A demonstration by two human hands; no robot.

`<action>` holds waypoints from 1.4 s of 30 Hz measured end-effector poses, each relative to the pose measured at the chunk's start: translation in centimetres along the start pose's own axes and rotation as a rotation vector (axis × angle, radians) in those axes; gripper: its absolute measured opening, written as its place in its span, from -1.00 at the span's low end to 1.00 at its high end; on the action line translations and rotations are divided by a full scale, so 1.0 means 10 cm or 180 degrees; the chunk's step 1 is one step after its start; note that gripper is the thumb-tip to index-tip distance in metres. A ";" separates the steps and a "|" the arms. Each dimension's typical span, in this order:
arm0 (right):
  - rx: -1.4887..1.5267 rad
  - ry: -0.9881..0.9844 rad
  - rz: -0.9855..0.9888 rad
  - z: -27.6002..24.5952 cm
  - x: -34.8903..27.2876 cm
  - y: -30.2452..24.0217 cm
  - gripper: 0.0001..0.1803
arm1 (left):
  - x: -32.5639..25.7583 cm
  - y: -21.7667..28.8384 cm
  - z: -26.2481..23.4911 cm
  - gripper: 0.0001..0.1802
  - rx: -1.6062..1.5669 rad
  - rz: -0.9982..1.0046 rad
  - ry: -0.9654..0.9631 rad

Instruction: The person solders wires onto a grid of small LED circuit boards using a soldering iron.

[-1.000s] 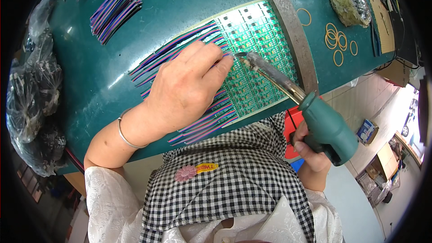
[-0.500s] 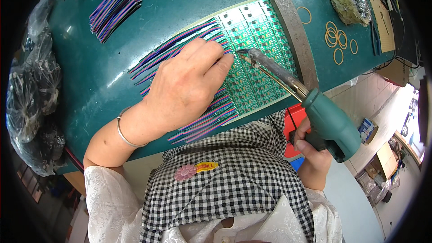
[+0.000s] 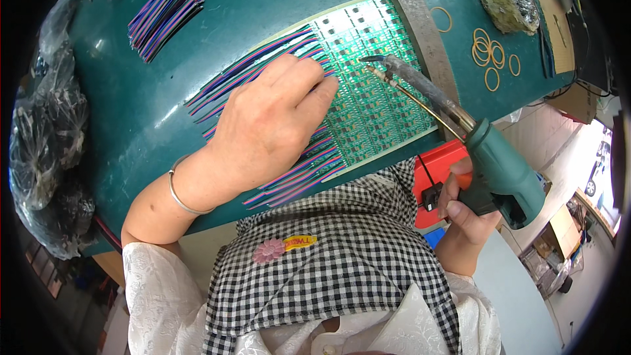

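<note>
— Head view: what is your left hand [image 3: 276,128] doing?

— Your left hand lies palm down on the green worktop [image 3: 263,0], fingers together and flat. It presses on the row of purple, blue and pink wires [image 3: 263,69] that run side by side into the left edge of the green circuit board panel [image 3: 374,92]. Your fingertips [image 3: 325,89] reach onto that left edge of the panel. The hand grips nothing; it only bears down. A metal bangle [image 3: 181,194] sits on that wrist.

— And your right hand [image 3: 463,200]?

— Your right hand is closed around the grip of the teal soldering gun [image 3: 503,171], out past the worktop's near edge, with one finger at the orange trigger. The gun's long barrel [image 3: 420,82] reaches back over the panel, and its tip hangs above the boards near the panel's far left part, just beside your left fingertips. You cannot tell from here whether the tip touches a board.

— Where does the panel lie?

— Near the middle of the worktop, its near end at the near edge, just in front of your checked apron [image 3: 328,269]. A grey metal bar [image 3: 417,26] lies along the panel's right side.

— What else is there?

— A loose bundle of the same wires [image 3: 164,10] lies toward the far left corner. Rubber bands [image 3: 490,52] are scattered right of the bar, with a round tip cleaner pad [image 3: 509,3] near the far right corner. Black plastic bags [image 3: 46,138] hang off the left edge.
</note>
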State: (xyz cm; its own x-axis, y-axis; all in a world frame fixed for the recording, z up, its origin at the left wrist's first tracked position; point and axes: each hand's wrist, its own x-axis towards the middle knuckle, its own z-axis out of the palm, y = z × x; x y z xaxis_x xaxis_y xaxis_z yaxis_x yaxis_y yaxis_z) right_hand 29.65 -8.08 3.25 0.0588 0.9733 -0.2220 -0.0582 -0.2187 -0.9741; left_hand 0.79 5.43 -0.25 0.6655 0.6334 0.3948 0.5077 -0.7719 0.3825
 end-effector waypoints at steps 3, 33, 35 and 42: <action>0.0295 0.0187 -0.0043 0.03 0.02 -0.03 -0.34 | 0.02 0.02 -0.02 -0.71 -0.0017 0.0002 -0.0017; 0.0139 0.0360 -0.0785 -0.21 0.08 -0.03 -0.39 | 0.03 0.03 -0.04 -0.70 0.0082 0.0027 0.0033; -0.0761 -0.0037 -0.0455 -0.23 -0.03 0.07 -0.64 | 0.01 0.04 -0.03 -0.64 -0.0107 -0.0095 0.0037; -0.0805 -0.0302 -0.0286 -0.09 -0.02 0.23 -0.78 | 0.00 0.05 -0.04 -0.66 -0.0129 -0.0125 -0.0043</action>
State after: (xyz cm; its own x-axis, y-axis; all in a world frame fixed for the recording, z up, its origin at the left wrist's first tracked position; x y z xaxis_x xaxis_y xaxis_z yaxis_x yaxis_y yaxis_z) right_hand 30.43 -8.86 1.02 -0.0417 0.9892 -0.1408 0.1942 -0.1302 -0.9723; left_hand 0.82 5.06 0.27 0.6530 0.6622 0.3676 0.5112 -0.7435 0.4312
